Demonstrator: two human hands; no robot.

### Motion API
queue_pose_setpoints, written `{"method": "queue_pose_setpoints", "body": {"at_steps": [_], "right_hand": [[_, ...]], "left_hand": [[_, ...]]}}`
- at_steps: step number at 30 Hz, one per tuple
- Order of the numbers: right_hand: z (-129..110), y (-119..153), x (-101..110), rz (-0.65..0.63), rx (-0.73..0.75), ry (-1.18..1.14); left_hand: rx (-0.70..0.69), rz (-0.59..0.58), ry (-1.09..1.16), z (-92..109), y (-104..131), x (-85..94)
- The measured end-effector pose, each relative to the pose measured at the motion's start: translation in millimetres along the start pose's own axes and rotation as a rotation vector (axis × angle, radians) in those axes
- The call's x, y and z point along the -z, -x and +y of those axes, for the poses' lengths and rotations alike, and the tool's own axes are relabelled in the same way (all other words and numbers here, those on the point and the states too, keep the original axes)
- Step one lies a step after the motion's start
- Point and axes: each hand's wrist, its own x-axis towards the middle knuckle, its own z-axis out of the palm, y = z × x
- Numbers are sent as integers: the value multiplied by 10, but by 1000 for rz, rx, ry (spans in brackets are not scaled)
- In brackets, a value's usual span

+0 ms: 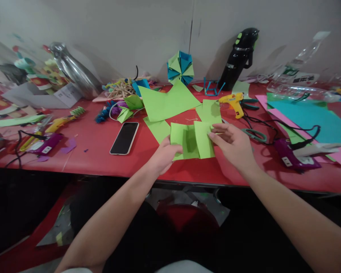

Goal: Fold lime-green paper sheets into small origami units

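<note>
A folded sheet of light green paper [204,140] is held just over the red table's front part, its two side flaps turned in toward the middle and standing partly up. My left hand [165,154] grips its left edge, thumb on top and the other fingers mostly hidden beneath. At the right edge, my right hand [233,143] pinches the paper between thumb and fingers. Behind it lie a larger creased green sheet [170,101] and a smaller green piece [211,110]. Another green piece [158,129] sticks out to the left.
A phone [125,138] lies left of my hands. To the right are a yellow glue gun [233,103], scissors [254,135], a purple power strip [297,155] and coloured sheets [309,117]. A black bottle [238,58] and a blue-green paper ball [180,68] stand by the wall.
</note>
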Motion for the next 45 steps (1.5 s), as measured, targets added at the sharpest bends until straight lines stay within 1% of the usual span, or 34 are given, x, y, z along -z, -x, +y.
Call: {"method": "queue_pose_setpoints", "body": {"at_steps": [2,4,7,9,11,13,15,17,18,20,21,23,25,26,28,30,31,33,35,36,37,39,41,42,45], "right_hand": [[-15,27,-4,-9,117,105],[-23,64,-10,-68,176,189],[2,116,-13,-237,157,293],[27,136,-13,-327,136,339],[34,134,-14,-325,125,334],[18,106,-8,-237,87,252],[-7,60,8,-136,26,139],[-19,13,26,-92,-25,-1],[-18,-7,34,-96,-39,-78],[-3,-31,47,-149,-61,-224],[6,-37,52,-185,-71,-274],[10,-37,64,-249,-78,-302],[-11,-24,85,-302,-53,-258],[-30,-14,98,-331,-12,-200],[-77,18,124,-404,128,-13],[-118,62,140,-494,279,202],[-133,87,141,-538,326,283],[-150,132,127,-620,334,368],[-156,160,95,-655,299,382],[-155,165,74,-634,291,370],[-150,164,52,-586,289,343],[-129,145,12,-440,262,251],[-97,113,-11,-330,183,156],[-82,96,-14,-310,135,116],[-66,52,3,-316,36,50]], "left_hand": [[48,40,69,4,-2,-26],[42,14,156,18,6,-71],[-33,-66,220,33,31,-131],[-40,-106,252,26,47,-146],[9,-121,296,9,56,-138],[73,-119,339,0,59,-112],[106,-123,384,21,57,-72],[113,-163,435,77,48,-19],[120,-185,459,113,39,13],[160,-226,483,186,9,85],[179,-224,482,215,-12,122],[216,-239,456,249,-59,187],[248,-238,400,254,-101,220],[258,-224,365,250,-115,221],[264,-174,286,236,-125,201],[233,-123,195,215,-120,168],[203,-113,149,201,-115,156],[113,-114,71,164,-107,144],[27,-111,14,124,-103,149],[1,-114,-7,106,-102,153],[-12,-123,-21,92,-101,156],[-9,-174,-18,77,-97,158],[-3,-232,9,76,-92,153],[-2,-249,21,79,-88,151],[15,-260,30,96,-80,152]]}}
